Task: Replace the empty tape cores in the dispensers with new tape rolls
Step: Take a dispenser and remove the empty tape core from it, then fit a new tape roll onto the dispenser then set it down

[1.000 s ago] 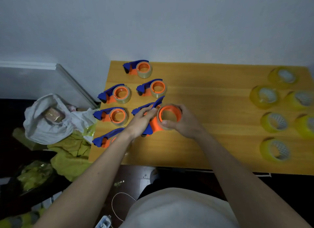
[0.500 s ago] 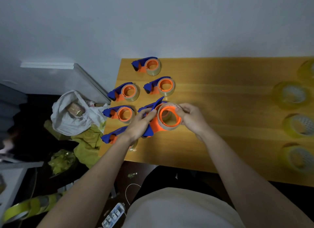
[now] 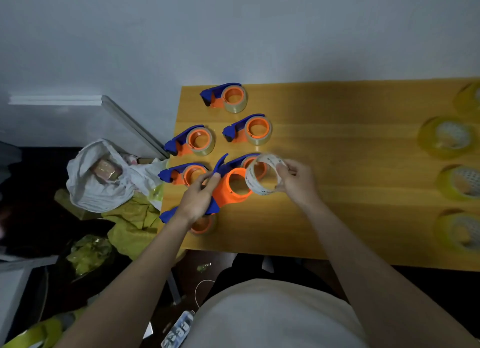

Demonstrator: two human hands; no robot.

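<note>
Pale wall is seen behind a yellow wooden table under dim light. A blue-and-orange dispenser is held above the table's left part by the left hand, whose fingers are curled round its blue handle. An empty core, a thin whitish ring with print, is pinched at its right rim by the right hand; it is held just right of the bare orange hub and appears fully off it. Five more dispensers are noted on the table: one at the back, two in the next row, one partly behind the left hand, another under the left wrist, and a sixth partly hidden behind the core. Whether their rings are spent cores or thin tape cannot be told. Yellow rolls are lined up at the far right, well apart from the hands. Judgement: core removal is done for this one unit; no new roll is fitted yet, and the core is still to be discarded. A white bag lies on the floor at left.
</note>
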